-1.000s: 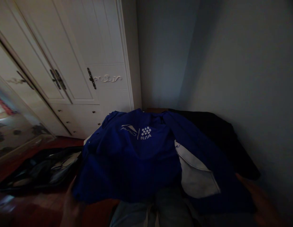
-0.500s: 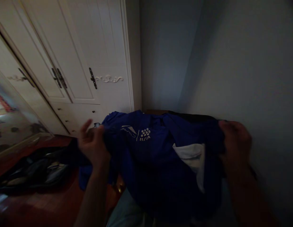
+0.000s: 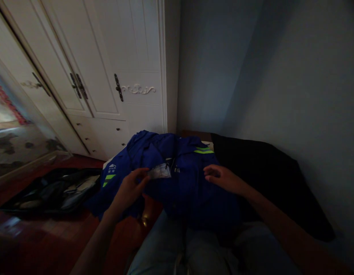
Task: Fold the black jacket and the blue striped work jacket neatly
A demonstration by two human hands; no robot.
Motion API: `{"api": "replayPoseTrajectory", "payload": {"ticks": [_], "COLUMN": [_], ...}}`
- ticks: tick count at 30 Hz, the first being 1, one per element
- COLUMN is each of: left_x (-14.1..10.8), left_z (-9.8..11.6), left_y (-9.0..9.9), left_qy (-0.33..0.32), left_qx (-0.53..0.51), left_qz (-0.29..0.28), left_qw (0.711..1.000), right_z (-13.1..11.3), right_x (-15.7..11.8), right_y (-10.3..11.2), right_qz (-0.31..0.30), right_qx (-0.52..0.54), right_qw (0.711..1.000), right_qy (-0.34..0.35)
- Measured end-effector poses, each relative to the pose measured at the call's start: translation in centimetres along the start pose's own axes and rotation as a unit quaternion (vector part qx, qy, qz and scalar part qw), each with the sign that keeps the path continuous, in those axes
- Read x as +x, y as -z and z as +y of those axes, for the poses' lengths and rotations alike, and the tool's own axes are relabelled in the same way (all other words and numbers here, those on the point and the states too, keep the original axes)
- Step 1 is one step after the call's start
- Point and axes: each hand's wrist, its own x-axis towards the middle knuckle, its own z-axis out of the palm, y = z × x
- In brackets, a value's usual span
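Note:
A blue garment (image 3: 191, 187) with green and white stripes lies spread in front of me, its left part bearing a white print. Near its middle is a pale, clear-looking patch (image 3: 161, 171). My left hand (image 3: 132, 187) is beside that patch, thumb and forefinger bent around the cloth's edge; whether they pinch it is too dark to tell. Over the garment's right part, my right hand (image 3: 222, 177) is curled loosely with its fingers apart and nothing in it.
A black cloth (image 3: 259, 175) lies to the right against the grey wall (image 3: 294, 84). The white wardrobe (image 3: 142, 53) stands behind at left. On the red floor is an open black suitcase (image 3: 51, 193) with things inside. My knees are at the bottom.
The garment has gone from being held up between both hands to lying spread lower down. Both hands have moved inward, and the right hand has let go. More black cloth shows at right.

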Motion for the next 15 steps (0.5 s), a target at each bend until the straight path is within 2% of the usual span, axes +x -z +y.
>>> {"api": "replayPoseTrajectory", "payload": {"ticks": [2,3,5,7,9,10,13,15], "left_x": [1.9,2.8,4.7,6.6,8.5,9.5,12.3,13.9], "left_z": [-1.5,-2.2,-3.1,-3.5,-3.4,-3.3,-2.7,-2.5], "left_y": [-0.1,0.0,0.5,1.3,2.1,2.5,3.0,3.0], "left_qy": [0.006,0.016,0.056,0.139,0.224,0.256,0.317,0.346], "left_qx": [0.074,0.107,0.137,0.089,-0.052,-0.145,-0.387,-0.452], "left_qz": [0.138,0.186,0.225,0.2,0.14,0.112,0.05,0.027], "left_qw": [0.988,0.977,0.963,0.966,0.963,0.949,0.864,0.822], "right_z": [0.5,0.6,0.9,1.3,1.6,1.8,2.4,2.8], "right_x": [1.8,2.7,4.6,6.6,8.5,9.5,12.4,14.3], "right_y": [0.4,0.5,0.9,1.6,2.3,2.7,3.5,3.7], "right_qz": [0.044,0.061,0.092,0.12,0.137,0.143,0.149,0.158], "right_qx": [-0.027,-0.039,-0.051,-0.034,0.039,0.096,0.244,0.277], "right_qw": [0.999,0.997,0.994,0.989,0.979,0.968,0.926,0.91], "right_qy": [0.007,0.001,-0.024,-0.076,-0.145,-0.18,-0.248,-0.265]}}
